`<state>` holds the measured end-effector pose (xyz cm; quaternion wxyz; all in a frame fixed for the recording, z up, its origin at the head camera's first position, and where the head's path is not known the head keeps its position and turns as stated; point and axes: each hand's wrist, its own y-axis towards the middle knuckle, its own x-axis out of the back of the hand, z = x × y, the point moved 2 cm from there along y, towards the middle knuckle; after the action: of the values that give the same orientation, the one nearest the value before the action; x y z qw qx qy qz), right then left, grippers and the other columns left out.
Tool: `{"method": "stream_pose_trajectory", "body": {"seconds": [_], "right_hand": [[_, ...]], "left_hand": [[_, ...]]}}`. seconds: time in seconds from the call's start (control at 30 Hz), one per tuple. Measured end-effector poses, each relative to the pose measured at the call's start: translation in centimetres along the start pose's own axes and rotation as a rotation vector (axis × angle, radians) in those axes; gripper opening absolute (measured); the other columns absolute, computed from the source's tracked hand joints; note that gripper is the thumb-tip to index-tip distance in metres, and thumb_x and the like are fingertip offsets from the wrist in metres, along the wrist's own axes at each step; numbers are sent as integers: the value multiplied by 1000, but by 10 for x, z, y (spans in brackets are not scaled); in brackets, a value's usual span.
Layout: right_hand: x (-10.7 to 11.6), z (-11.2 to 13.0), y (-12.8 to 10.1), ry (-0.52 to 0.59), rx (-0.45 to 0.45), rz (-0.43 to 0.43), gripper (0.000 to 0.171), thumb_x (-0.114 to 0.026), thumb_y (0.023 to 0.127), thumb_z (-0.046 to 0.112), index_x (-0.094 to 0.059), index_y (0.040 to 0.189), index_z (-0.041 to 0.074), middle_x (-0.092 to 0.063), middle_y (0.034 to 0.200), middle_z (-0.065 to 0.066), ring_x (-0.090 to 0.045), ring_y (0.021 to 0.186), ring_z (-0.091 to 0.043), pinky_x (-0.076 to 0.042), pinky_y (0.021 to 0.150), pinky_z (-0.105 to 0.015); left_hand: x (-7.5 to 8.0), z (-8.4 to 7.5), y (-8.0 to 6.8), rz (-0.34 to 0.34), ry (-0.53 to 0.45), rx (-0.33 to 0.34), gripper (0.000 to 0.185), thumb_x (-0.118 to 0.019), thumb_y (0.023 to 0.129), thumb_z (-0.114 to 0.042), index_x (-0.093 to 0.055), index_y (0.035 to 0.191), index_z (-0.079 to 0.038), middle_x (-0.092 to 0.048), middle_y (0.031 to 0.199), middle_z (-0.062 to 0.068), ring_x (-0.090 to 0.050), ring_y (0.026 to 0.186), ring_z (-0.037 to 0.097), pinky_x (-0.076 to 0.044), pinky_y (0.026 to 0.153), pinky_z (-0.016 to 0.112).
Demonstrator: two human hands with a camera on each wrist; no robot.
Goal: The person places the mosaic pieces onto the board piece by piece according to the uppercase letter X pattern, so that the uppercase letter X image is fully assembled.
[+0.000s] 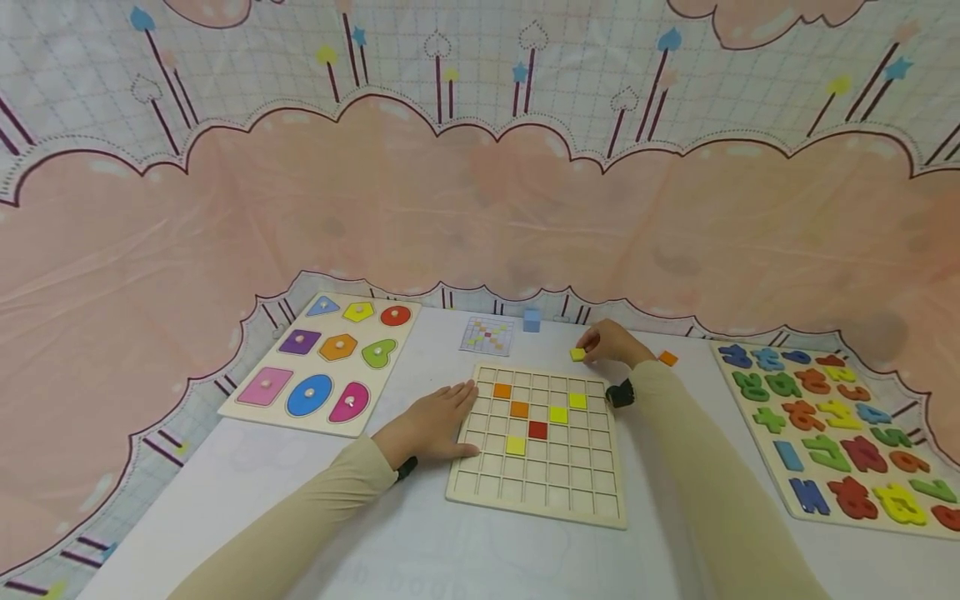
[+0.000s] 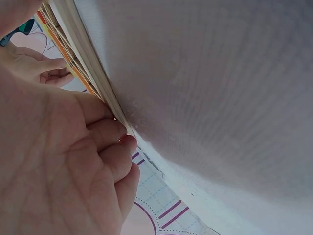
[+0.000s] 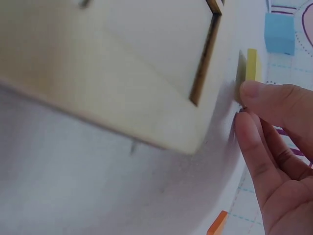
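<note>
White desk [image 1: 420, 533] carries a wooden grid board [image 1: 538, 442]; left hand [image 1: 431, 425] lies flat at its edge, right hand [image 1: 611, 342] apparently pinches a yellow tile [image 1: 577, 354] just behind it.

Bright, even, soft-shadowed lighting; head view sharp with bowed wide-angle edges; both wrist views blurred at close range.

No words or brands read anywhere; the puzzle board [image 1: 840, 433] far right carries coloured shapes — probably letters, too blurred to name.
</note>
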<state>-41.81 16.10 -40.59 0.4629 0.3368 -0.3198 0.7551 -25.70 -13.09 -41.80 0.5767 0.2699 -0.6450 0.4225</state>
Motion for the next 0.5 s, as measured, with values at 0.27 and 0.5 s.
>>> {"method": "stream_pose_trajectory", "body": {"seconds": [0.27, 0.5], "right_hand": [[1, -3, -6, 26, 72, -2, 26, -72, 78, 2, -68, 103, -5, -67, 96, -17, -58, 82, -19, -52, 77, -27], [4, -2, -15, 56, 81, -18, 27, -73, 78, 4, -69, 103, -4, -67, 94, -16, -58, 81, -17, -51, 75, -26]], "left_hand": [[0, 0, -1, 5, -7, 8, 92, -51, 86, -62, -21, 149, -3, -21, 157, 11, -21, 146, 22, -21, 119, 36], [1, -1, 0, 2, -9, 3, 91, -52, 86, -61, -22, 149, -2, -23, 156, 12, -22, 145, 22, -22, 119, 37]]}}
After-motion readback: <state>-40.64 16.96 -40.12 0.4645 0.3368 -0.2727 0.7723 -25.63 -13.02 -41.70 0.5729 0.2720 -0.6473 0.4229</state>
